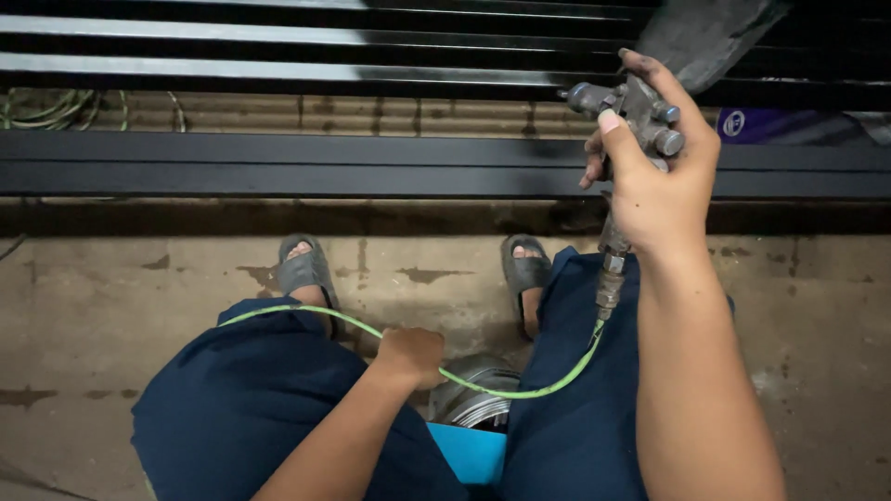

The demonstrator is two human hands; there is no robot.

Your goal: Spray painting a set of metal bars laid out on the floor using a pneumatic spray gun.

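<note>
Right hand point(661, 176) grips spray gun point(631, 121); purple oval-marked package point(789, 124) beyond.

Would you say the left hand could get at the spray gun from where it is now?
Probably yes: the left hand already grips the green hose that leads to the spray gun, with open space between.

Spray gun point(631, 121) handle buried in the right hand point(659, 176), its cup cut off by the top edge, metal can point(475, 401) between the knees mostly hidden, possibly a paint tin
</note>
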